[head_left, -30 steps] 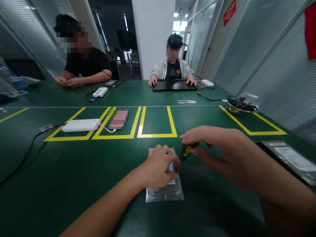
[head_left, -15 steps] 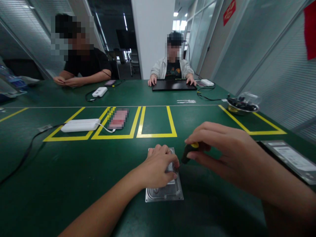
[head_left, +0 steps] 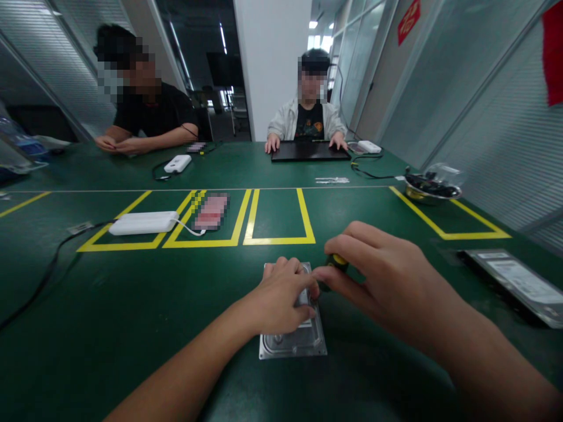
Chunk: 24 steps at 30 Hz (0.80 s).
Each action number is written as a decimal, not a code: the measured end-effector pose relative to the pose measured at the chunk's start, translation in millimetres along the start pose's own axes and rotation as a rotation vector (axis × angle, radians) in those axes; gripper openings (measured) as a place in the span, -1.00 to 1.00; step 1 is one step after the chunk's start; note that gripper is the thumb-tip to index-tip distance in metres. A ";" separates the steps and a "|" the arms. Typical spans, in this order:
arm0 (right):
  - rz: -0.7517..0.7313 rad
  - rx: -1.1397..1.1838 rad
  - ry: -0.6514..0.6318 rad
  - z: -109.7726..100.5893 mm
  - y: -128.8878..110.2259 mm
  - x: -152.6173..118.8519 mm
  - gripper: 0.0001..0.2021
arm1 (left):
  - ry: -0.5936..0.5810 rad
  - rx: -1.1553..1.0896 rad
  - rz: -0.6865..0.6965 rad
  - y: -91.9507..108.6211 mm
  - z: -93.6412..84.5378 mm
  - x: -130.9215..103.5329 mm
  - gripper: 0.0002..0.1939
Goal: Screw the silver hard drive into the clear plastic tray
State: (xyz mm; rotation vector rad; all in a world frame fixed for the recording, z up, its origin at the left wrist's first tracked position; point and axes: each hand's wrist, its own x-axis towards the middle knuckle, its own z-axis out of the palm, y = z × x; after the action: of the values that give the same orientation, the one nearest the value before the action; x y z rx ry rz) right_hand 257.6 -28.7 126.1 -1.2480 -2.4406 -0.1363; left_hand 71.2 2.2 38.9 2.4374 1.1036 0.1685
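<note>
A silver hard drive (head_left: pixel 294 347) lies flat on the green table (head_left: pixel 211 287), in front of me. My left hand (head_left: pixel 285 299) rests over its upper part, fingers bent, with thumb and forefinger close together near the drive's right edge. What is between those two fingertips is too small to make out. Right beside it, my right hand (head_left: pixel 369 269) pinches a dark screwdriver with a yellow-topped handle (head_left: pixel 338 262). The thumb covers part of the handle, and the screwdriver's tip is hidden near the left fingertips.
Another hard drive (head_left: pixel 516 281) lies at the right. Behind are a white power bank (head_left: pixel 143 223), a phone (head_left: pixel 212 211), yellow tape outlines (head_left: pixel 279 241) and a bowl of dark parts (head_left: pixel 433 190). Two people sit across, one touching a black panel (head_left: pixel 310 151).
My right hand has moved left and slightly inward with the screwdriver, closer to my left fingertips. My left hand and the drive have stayed in place.
</note>
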 end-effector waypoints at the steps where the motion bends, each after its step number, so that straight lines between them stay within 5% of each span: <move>1: -0.008 -0.037 0.003 1.6 0.0 0.2 -0.84 | -0.004 -0.004 0.004 0.1 -0.4 -0.1 -0.72; 24: 0.016 -0.268 0.042 8.9 -8.2 -0.8 -0.79 | 0.041 -0.011 0.050 -0.5 0.0 -4.0 -0.79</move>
State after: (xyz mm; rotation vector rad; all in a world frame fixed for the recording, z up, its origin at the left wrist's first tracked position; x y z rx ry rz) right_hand 248.8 -32.0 118.4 -1.3585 -2.4345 -0.4945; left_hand 68.2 -0.5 39.0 2.4628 1.0569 0.2404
